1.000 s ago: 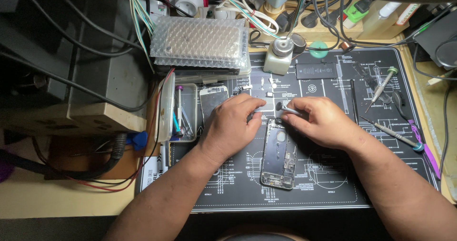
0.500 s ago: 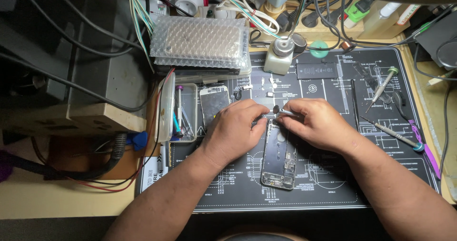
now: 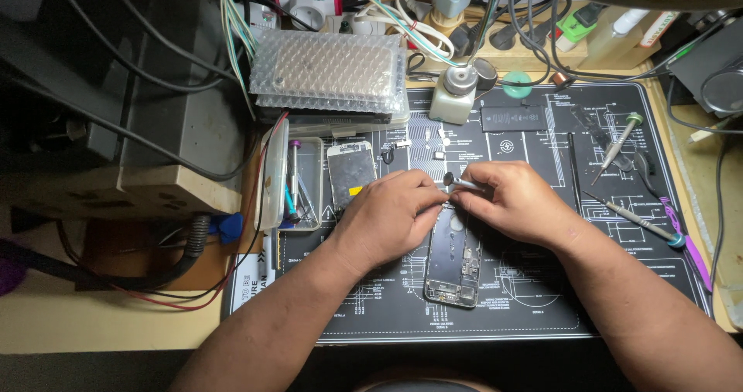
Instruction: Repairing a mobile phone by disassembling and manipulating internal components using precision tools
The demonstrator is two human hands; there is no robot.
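An opened phone body (image 3: 453, 264) lies lengthwise on the dark repair mat (image 3: 619, 284), its inner parts showing. My left hand (image 3: 391, 215) rests on its upper left edge with the fingers curled against the top of the frame. My right hand (image 3: 515, 200) sits just right of it and pinches a thin metal screwdriver (image 3: 463, 182), whose dark round cap points left over the phone's top end. The fingertips of both hands nearly meet there. What lies under them is hidden.
A silver phone part (image 3: 350, 171) and a clear box of tools (image 3: 298, 183) lie left of my hands. A black battery (image 3: 515, 118), a small bottle (image 3: 457, 94), screwdrivers (image 3: 618, 143) and tweezers (image 3: 642, 220) lie on the mat. A bubble-wrapped pack (image 3: 329, 71) and cables crowd the back.
Both hands have shifted slightly down and closer together over the phone's top end. The screwdriver's cap now points left between them.
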